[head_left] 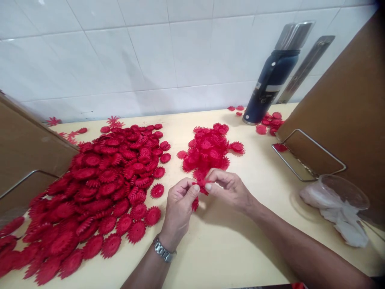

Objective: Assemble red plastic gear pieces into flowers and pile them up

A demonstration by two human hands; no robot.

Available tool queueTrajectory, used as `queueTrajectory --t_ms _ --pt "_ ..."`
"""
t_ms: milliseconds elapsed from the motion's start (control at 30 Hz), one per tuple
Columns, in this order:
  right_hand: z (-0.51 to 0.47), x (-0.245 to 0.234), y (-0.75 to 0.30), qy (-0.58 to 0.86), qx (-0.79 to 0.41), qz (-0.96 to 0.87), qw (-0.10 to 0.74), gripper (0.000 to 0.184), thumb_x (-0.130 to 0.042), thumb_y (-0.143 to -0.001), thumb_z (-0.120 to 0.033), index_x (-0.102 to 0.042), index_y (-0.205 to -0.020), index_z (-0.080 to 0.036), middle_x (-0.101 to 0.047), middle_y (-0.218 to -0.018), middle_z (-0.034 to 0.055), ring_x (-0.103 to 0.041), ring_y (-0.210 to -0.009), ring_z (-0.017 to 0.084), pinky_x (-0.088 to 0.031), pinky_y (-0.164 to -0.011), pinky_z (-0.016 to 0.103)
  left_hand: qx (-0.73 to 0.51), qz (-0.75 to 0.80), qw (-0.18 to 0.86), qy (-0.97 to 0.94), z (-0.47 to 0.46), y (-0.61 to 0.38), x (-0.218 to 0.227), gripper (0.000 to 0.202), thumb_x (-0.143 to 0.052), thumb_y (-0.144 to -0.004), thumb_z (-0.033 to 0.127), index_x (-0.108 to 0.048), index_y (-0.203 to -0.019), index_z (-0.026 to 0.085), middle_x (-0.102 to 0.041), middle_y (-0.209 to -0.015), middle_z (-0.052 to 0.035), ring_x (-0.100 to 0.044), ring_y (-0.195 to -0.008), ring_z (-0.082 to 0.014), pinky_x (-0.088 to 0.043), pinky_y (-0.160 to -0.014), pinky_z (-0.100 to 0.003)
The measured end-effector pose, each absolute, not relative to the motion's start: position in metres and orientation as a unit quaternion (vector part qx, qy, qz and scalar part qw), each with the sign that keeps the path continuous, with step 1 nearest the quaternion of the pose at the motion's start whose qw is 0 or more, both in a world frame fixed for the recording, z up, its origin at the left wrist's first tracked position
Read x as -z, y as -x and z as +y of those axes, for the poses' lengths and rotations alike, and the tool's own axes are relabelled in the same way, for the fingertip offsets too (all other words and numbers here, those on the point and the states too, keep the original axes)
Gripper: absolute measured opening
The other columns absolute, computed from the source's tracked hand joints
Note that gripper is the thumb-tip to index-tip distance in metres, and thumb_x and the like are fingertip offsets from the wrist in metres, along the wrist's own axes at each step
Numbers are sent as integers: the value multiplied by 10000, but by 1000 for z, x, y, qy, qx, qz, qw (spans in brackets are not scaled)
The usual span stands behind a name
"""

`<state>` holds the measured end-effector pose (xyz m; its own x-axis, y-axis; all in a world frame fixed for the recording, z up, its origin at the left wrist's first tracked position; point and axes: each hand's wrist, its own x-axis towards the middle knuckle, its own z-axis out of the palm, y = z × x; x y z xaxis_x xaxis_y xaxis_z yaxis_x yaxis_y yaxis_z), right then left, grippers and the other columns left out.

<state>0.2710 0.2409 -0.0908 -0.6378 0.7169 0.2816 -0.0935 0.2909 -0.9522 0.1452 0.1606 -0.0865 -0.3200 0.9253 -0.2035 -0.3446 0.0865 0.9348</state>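
Note:
My left hand (179, 202), with a metal watch (164, 249) at the wrist, pinches a red frilled flower piece (201, 188) between thumb and fingers. On its other side my right hand (233, 189) pinches the same piece with thumb and forefinger. Part of it is hidden by the fingertips. Another bit of red petal shows under my left hand, and I cannot tell whether it is held. Just beyond the hands lies a small heap of loose, flat red petal pieces (210, 146). A much larger pile of thicker, round red flowers (108, 176) spreads to the left.
A dark blue thermos bottle (269, 82) stands by the tiled wall (192, 48), with a few red pieces around its base. Brown panels (337, 96) with wire stands (309, 154) border both sides. A clear plastic tub (345, 188) with a white bag is at the right.

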Motion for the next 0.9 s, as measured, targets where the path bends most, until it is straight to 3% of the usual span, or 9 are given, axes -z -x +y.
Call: queueTrajectory --t_ms 67,167,300,400,533,633,900 --pt "245 91 -272 245 -613 -620 423 172 -543 -804 -271 -485 -669 -182 -486 -619 -21 -456 -581 105 -378 -569 242 -632 525 499 -277 160 -144 87 218 -631 -728 321 -505 -651 161 -410 -487 76 -287 -397 -29 -224 -379 -163" --pt "253 90 -276 273 -603 -577 478 170 -536 -816 -282 -468 -691 -190 -473 -620 -33 -448 -591 100 -379 -597 242 -630 525 500 -278 159 -142 86 210 -632 -731 327 -519 -668 162 -406 -486 75 -293 -400 -34 -220 -377 -168" --pt "258 83 -282 303 -534 -642 459 90 -539 -817 -266 -493 -856 -199 -479 -656 -37 -429 -574 93 -356 -546 229 -631 531 497 -272 160 -142 83 188 -629 -735 322 -535 -701 164 -396 -494 78 -282 -402 -31 -213 -377 -164" --pt "255 79 -283 307 -533 -683 394 167 -517 -819 -277 -528 -959 -186 -462 -615 -41 -402 -527 88 -327 -493 222 -621 530 498 -292 160 -143 83 159 -612 -751 317 -567 -766 166 -400 -493 78 -282 -404 -30 -210 -377 -160" --pt "247 76 -279 288 -565 -704 319 261 -467 -843 -378 -594 -803 -153 -506 -616 -5 -435 -543 92 -349 -494 223 -607 556 464 -326 158 -145 85 141 -585 -774 313 -584 -773 172 -401 -509 75 -291 -427 -30 -240 -398 -149" --pt "240 78 -275 264 -585 -705 301 249 -548 -800 -399 -589 -813 -154 -583 -719 21 -513 -638 114 -408 -568 232 -586 579 435 -364 157 -145 85 146 -573 -782 303 -588 -730 168 -411 -524 65 -331 -456 -34 -277 -427 -142" --pt "237 83 -270 269 -531 -715 366 107 -526 -811 -248 -551 -762 -156 -561 -672 2 -503 -610 100 -404 -567 218 -585 572 438 -372 159 -142 90 98 -589 -769 275 -597 -803 182 -427 -560 62 -356 -482 -44 -295 -450 -158"
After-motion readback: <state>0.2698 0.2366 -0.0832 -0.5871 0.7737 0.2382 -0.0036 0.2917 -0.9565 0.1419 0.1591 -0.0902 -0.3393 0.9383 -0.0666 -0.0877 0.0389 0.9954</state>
